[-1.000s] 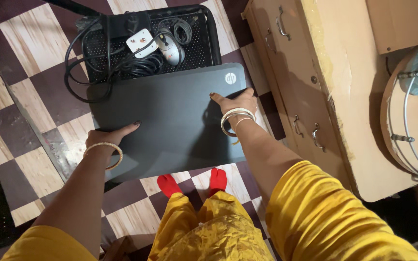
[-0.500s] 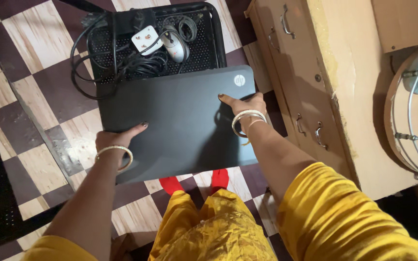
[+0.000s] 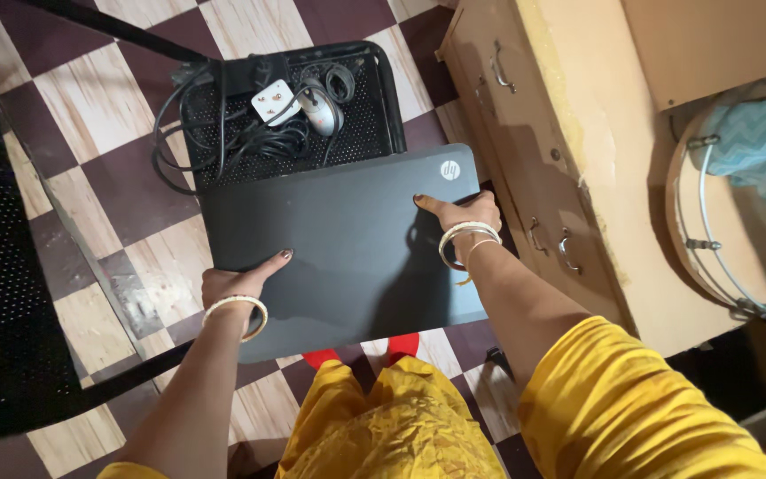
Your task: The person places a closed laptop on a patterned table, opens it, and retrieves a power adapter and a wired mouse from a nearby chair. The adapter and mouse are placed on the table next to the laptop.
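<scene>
Left hand (image 3: 239, 280) and right hand (image 3: 458, 213) grip opposite edges of a closed dark laptop (image 3: 339, 244), thumbs on the lid, carrying it level above the checkered floor (image 3: 108, 98). Beyond, a black perforated chair (image 3: 365, 106) holds tangled cables (image 3: 250, 137), plug (image 3: 274, 100) and mouse (image 3: 322, 113).

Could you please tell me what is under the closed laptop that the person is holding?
Below the laptop show checkered floor, red-socked toes and the black perforated tray edge. The rest beneath is covered.

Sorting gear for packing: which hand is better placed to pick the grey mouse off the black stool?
Probably right. The right hand grips the closed dark-grey laptop nearer the grey computer mouse; left hand sits farther.
</scene>
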